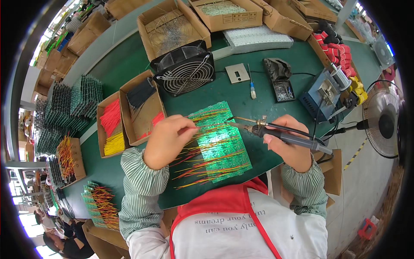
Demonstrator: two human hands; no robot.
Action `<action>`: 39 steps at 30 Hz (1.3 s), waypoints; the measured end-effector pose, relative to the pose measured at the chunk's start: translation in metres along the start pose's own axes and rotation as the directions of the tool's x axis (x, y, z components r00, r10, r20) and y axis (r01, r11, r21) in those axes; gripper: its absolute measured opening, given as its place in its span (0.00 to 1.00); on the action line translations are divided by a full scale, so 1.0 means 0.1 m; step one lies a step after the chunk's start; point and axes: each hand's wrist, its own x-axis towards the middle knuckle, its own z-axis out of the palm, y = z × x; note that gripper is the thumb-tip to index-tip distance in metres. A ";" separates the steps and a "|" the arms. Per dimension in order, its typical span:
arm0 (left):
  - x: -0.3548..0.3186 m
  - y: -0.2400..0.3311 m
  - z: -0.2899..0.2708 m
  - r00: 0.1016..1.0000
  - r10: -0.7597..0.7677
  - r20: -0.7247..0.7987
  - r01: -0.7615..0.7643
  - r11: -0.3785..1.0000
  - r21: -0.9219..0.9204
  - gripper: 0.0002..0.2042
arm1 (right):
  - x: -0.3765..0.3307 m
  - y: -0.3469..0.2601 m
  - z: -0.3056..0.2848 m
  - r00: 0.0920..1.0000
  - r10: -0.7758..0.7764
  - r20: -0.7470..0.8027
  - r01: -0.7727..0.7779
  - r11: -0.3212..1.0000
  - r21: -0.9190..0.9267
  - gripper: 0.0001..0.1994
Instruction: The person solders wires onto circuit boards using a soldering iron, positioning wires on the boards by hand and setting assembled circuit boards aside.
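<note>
A green circuit board panel [222, 144] with several red and yellow wires sticking out of it lies on the green table in front of me. My left hand [166, 140] pinches a thin wire at the panel's left edge. My right hand [293, 144] grips a soldering iron [276, 134] by its dark handle. The iron's tip points left and rests over the upper middle of the panel, close to my left fingertips.
Cardboard boxes of red, yellow and black wires [129, 114] stand left of the panel. A black fan [185, 73], a soldering station [323, 95] and an iron stand [280, 80] sit behind. Stacks of boards [64, 112] fill the far left. A floor fan [381, 121] stands right.
</note>
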 end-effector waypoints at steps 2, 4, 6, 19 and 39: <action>0.05 -0.05 -0.04 1.000 0.003 -0.022 -0.003 1.000 0.010 0.05 | 0.03 0.04 0.02 1.000 0.022 -0.007 -0.022 1.000 0.007 0.09; 0.10 -0.08 -0.05 0.998 0.053 -0.041 -0.052 0.998 0.034 0.05 | 0.09 0.08 0.07 0.997 -0.072 -0.019 0.072 0.997 -0.005 0.09; 0.15 -0.10 -0.02 0.998 0.064 -0.026 -0.064 0.998 0.028 0.05 | 0.12 0.09 0.11 0.999 -0.042 -0.002 0.042 0.999 -0.001 0.09; 0.31 -0.24 0.22 0.995 0.056 0.086 -0.061 0.997 0.049 0.06 | 0.33 0.15 0.28 0.993 0.078 0.086 -0.072 0.995 -0.072 0.08; 0.35 -0.24 0.22 0.994 0.041 0.097 -0.044 0.999 0.023 0.05 | 0.39 0.14 0.27 0.997 0.004 0.080 0.002 0.996 -0.086 0.08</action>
